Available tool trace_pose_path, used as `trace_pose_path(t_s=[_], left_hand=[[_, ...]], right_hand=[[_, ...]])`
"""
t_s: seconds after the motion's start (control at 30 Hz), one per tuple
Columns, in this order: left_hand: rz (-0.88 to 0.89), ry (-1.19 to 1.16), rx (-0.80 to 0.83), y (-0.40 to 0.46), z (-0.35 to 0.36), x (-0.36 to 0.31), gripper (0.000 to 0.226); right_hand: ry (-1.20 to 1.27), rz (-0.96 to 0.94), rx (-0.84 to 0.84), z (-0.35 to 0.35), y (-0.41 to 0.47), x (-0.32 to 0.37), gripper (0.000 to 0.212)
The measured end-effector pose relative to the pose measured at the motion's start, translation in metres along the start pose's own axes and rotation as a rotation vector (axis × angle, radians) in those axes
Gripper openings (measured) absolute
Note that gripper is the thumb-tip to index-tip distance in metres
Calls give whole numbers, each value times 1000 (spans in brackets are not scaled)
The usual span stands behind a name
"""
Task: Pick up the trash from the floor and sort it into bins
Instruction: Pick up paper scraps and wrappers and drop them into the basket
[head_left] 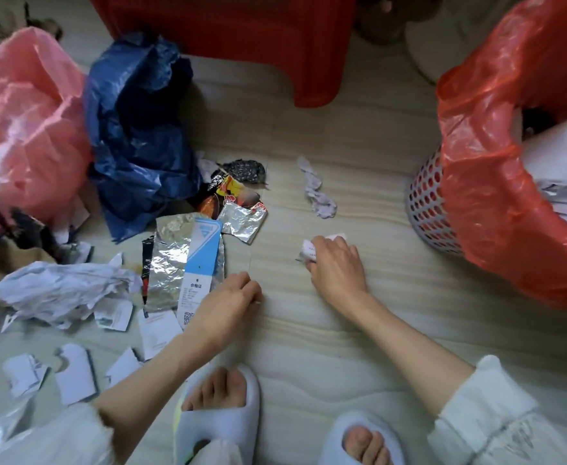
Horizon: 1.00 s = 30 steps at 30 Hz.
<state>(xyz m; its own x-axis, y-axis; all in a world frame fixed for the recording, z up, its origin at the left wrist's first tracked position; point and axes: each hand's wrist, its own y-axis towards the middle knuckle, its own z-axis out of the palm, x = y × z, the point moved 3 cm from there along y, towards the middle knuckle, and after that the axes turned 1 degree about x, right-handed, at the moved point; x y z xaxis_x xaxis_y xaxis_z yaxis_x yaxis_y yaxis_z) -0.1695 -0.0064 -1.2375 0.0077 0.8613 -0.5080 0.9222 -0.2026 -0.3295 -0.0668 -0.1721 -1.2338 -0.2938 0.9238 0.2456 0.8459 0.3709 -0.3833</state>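
My right hand (337, 263) is low over the floor, its fingers closed on a crumpled white paper scrap (308, 252). My left hand (228, 305) is pinched shut beside a blue-and-white label tag (199, 263) that lies on a silver foil wrapper (169, 260); whether it holds anything I cannot tell. A twisted tissue (319, 193) lies on the floor ahead. A white perforated basket (424, 209) lined with a red bag (496, 182) stands at the right with paper inside.
A pink bag (30, 122) and a blue bag (134, 129) sit at the left. Torn paper pieces (74, 374), crumpled paper (64, 290) and snack wrappers (238, 203) litter the floor. A red stool (275, 38) stands behind. My slippered feet are at the bottom.
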Motion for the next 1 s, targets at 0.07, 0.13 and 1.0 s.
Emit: trace_pose_path(t_s=[0.07,0.13,1.0], left_hand=[[26,32,-103,14,-12,3,32],[26,38,-183,34,-26,7,30],[-216,-152,-317,29,-56,-19,32]], right_hand=[[70,-82,-182,-10,5,-2,20],[135,-124,-322,-24,14,-5,22],[349,-142,-141,-31,-23,0,31]])
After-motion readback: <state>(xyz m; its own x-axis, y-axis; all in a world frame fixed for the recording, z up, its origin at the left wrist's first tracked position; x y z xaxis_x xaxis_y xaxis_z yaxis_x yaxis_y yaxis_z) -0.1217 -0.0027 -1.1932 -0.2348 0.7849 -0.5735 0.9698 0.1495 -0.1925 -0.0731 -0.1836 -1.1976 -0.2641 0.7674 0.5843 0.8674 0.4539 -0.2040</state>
